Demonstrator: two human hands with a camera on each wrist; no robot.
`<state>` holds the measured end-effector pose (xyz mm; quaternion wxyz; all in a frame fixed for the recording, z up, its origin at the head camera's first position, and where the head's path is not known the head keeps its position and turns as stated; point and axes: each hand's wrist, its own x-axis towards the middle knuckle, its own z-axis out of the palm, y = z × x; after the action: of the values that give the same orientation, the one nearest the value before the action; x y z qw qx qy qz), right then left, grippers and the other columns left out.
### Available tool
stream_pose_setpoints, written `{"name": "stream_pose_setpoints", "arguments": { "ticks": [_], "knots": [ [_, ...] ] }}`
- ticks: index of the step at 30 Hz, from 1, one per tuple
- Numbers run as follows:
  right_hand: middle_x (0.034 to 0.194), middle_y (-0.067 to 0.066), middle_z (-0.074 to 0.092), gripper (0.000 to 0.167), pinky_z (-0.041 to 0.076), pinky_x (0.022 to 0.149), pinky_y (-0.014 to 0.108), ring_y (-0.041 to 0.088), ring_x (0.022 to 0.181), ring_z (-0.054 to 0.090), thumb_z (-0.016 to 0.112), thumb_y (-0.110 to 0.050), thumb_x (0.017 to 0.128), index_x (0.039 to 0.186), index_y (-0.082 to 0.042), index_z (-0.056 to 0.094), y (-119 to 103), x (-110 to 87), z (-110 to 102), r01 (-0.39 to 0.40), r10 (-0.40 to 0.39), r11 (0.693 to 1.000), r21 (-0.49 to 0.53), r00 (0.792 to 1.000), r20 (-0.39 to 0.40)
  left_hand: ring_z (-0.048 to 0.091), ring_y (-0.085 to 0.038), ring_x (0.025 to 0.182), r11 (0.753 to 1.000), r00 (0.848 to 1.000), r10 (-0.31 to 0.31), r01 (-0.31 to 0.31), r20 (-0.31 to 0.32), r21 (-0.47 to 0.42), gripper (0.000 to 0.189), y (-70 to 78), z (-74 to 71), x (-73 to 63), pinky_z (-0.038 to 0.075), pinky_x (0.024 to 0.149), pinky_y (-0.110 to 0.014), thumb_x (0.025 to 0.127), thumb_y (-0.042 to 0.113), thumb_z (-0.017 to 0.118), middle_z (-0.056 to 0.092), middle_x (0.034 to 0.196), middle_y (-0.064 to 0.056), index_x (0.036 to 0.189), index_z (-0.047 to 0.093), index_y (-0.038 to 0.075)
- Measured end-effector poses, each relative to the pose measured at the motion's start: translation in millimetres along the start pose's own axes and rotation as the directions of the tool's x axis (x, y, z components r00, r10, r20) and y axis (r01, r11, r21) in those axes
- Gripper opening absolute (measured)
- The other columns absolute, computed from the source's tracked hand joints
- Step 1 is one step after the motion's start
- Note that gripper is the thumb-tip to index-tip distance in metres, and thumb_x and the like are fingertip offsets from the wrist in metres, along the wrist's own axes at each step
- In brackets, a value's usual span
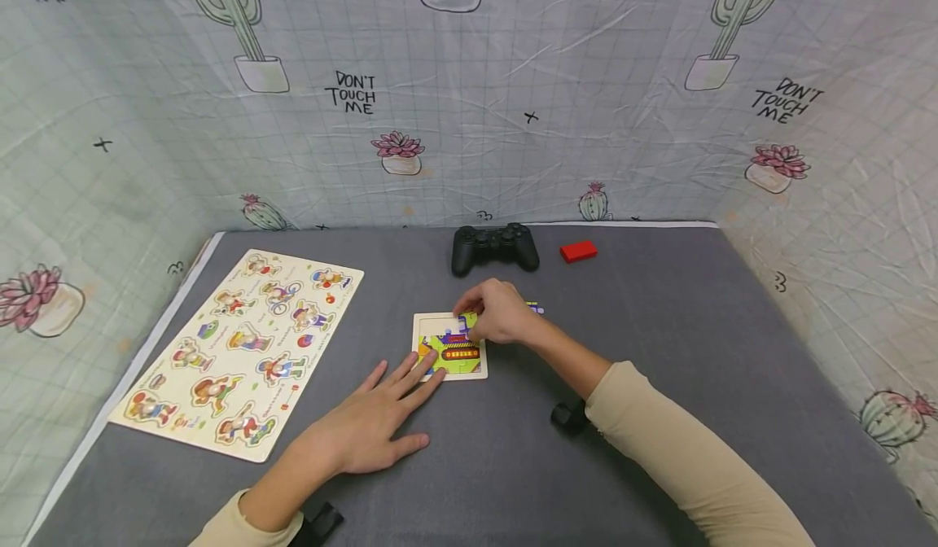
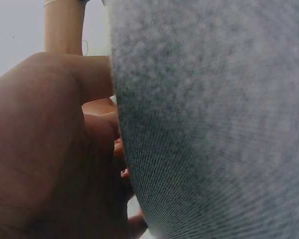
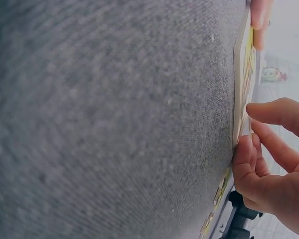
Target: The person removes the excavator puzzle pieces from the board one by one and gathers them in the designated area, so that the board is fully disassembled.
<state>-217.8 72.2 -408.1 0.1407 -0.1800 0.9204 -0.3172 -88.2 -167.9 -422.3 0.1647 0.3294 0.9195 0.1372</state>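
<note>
A small wooden jigsaw puzzle (image 1: 476, 377) with a pale frame lies mid-table, partly filled with a colourful vehicle picture; bare backing shows along its far side. Over its far right part, my right hand (image 1: 501, 312) pinches a green and purple puzzle piece (image 1: 466, 319) between thumb and fingers. In the right wrist view the piece (image 3: 249, 127) appears as a thin edge at the fingertips. My left hand (image 1: 377, 425) lies flat with spread fingers, some fingertips resting on the puzzle's near left corner. Loose puzzle pieces (image 1: 535, 307) show just behind the right hand, mostly hidden.
A large wooden board with cartoon figures (image 1: 242, 339) lies to the left. Beyond the puzzle sit a black game controller (image 1: 495, 247) and a red block (image 1: 579, 251). Patterned cloth (image 1: 469, 115) hangs around the grey table (image 1: 659, 311).
</note>
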Motion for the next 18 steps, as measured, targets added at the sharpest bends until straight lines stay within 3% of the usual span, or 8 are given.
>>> {"name": "stream_pose_setpoints", "arguments": {
  "ticks": [4, 12, 18],
  "knots": [
    [0.097, -0.002, 0.078, 0.033, 0.057, 0.082, 0.030, 0.012, 0.088, 0.067, 0.091, -0.005, 0.074, 0.105, -0.014, 0.083, 3, -1.4, -3, 0.019, -0.018, 1.000, 0.022, 1.000, -0.008, 0.007, -0.028, 0.164, 1.000, 1.000, -0.002, 0.002, 0.001, 0.001, 0.081, 0.0, 0.3, 0.1, 0.014, 0.127, -0.066, 0.103, 0.048, 0.061, 0.004, 0.177, 0.001, 0.168, 0.021, 0.022],
    [0.109, 0.001, 0.078, 0.037, 0.059, 0.087, 0.034, 0.017, 0.100, 0.069, 0.088, -0.001, 0.078, 0.112, -0.011, 0.082, 8, -7.8, -16, -0.017, 0.015, 0.986, 0.164, 1.000, 0.009, 0.008, -0.028, 0.164, 1.000, 1.000, -0.005, 0.005, 0.000, -0.005, 0.081, 0.7, -0.9, -0.5, 0.014, 0.127, -0.066, 0.103, 0.047, 0.062, 0.004, 0.177, 0.001, 0.168, 0.022, 0.021],
    [0.115, 0.005, 0.077, 0.040, 0.058, 0.088, 0.035, 0.021, 0.105, 0.068, 0.087, 0.000, 0.079, 0.117, -0.009, 0.080, 14, -14.7, -26, -0.017, 0.015, 0.979, 0.202, 1.000, 0.009, 0.007, -0.028, 0.164, 1.000, 1.000, -0.006, 0.006, 0.001, -0.001, 0.082, 0.6, -0.3, 0.1, 0.013, 0.127, -0.066, 0.102, 0.048, 0.062, 0.004, 0.177, 0.000, 0.168, 0.021, 0.022]
  ]
}}
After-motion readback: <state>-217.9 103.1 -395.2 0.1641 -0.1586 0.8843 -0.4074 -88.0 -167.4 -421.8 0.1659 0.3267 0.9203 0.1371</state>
